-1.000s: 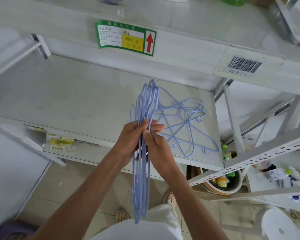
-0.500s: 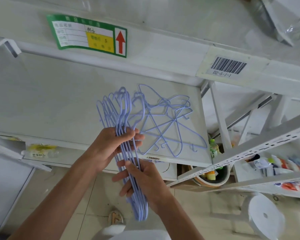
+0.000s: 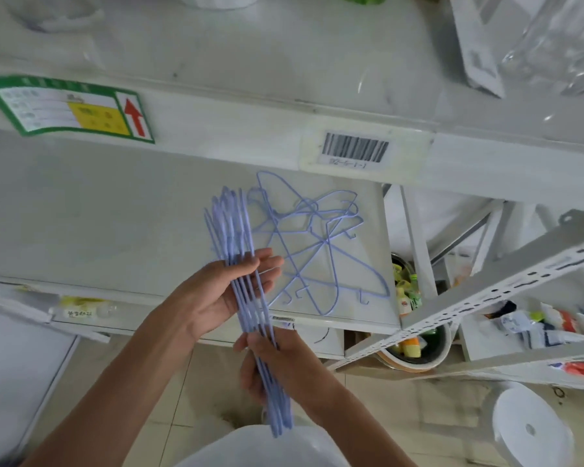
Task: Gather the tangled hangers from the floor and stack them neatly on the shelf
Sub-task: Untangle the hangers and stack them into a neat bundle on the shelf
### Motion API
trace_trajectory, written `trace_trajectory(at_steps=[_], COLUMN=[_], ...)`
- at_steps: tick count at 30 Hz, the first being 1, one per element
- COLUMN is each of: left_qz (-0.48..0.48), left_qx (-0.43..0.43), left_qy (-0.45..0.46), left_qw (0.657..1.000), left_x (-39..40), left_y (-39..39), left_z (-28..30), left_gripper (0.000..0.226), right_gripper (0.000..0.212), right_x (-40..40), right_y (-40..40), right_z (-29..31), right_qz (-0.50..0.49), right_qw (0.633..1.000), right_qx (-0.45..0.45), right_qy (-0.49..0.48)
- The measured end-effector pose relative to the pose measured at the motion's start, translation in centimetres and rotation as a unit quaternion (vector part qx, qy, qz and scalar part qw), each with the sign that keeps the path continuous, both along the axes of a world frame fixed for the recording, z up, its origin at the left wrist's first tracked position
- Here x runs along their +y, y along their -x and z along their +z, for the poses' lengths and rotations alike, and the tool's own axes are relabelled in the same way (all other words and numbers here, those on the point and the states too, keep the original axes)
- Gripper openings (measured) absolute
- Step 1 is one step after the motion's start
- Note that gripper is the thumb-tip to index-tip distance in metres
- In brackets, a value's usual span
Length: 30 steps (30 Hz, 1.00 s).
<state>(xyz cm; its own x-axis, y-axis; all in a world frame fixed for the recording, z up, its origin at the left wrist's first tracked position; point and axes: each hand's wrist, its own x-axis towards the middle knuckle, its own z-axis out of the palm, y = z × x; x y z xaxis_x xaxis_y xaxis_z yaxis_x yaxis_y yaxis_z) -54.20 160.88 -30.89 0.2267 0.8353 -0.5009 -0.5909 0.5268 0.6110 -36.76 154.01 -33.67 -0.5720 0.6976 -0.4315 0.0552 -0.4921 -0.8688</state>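
A bundle of several lilac wire hangers (image 3: 230, 227) is held edge-on in front of the white shelf (image 3: 98, 210), hooks pointing away from me. My left hand (image 3: 223, 294) cradles the bundle's middle with fingers spread and partly extended. Lower down, my right hand (image 3: 277, 362) is closed around the bundle's near end. A second heap of lilac hangers (image 3: 317, 244) lies criss-crossed flat on the shelf, to the right of the held bundle and apart from both hands.
A green-and-yellow label (image 3: 71, 109) and a barcode tag (image 3: 354, 151) are on the shelf beam above. A slotted rack beam (image 3: 486, 291) slants at right over a bowl of bottles (image 3: 415, 348). A white stool (image 3: 533, 429) stands on the tiled floor.
The bundle has tilted and spread slightly. My right hand slid down toward its near end. My left hand's fingers opened out along the middle. The view shifted left and upward.
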Motion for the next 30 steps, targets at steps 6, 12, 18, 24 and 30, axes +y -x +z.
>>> trace_trajectory(at_steps=[6,12,18,24,30], left_qz=[0.010,0.012,0.042,0.078,0.098], left_qx=[0.110,0.114,0.119,0.124,0.117], left_qy=[-0.047,0.022,0.069,0.072,0.050], left_qw=[0.993,0.993,0.990,0.987,0.987], left_x=[0.9,1.4,0.1,-1.5,-2.4], left_y=[-0.3,-0.6,-0.5,1.3,1.4], left_z=[0.6,0.9,0.6,0.8,1.2], left_gripper=[0.029,0.024,0.020,0.027,0.026], right_gripper=[0.034,0.034,0.047,0.024,0.019], right_x=[4.5,18.9,24.7,25.5,25.8], right_y=[-3.2,-8.3,-7.1,-6.4,-7.4], right_z=[-1.7,-2.0,-5.4,-7.7,-7.2], right_qz=[-0.029,-0.212,-0.053,-0.082,-0.168], right_qw=[0.997,0.873,0.786,0.684,0.660], right_qx=[-0.050,-0.404,-0.586,-0.633,-0.555], right_qy=[-0.041,-0.172,-0.190,-0.353,-0.478])
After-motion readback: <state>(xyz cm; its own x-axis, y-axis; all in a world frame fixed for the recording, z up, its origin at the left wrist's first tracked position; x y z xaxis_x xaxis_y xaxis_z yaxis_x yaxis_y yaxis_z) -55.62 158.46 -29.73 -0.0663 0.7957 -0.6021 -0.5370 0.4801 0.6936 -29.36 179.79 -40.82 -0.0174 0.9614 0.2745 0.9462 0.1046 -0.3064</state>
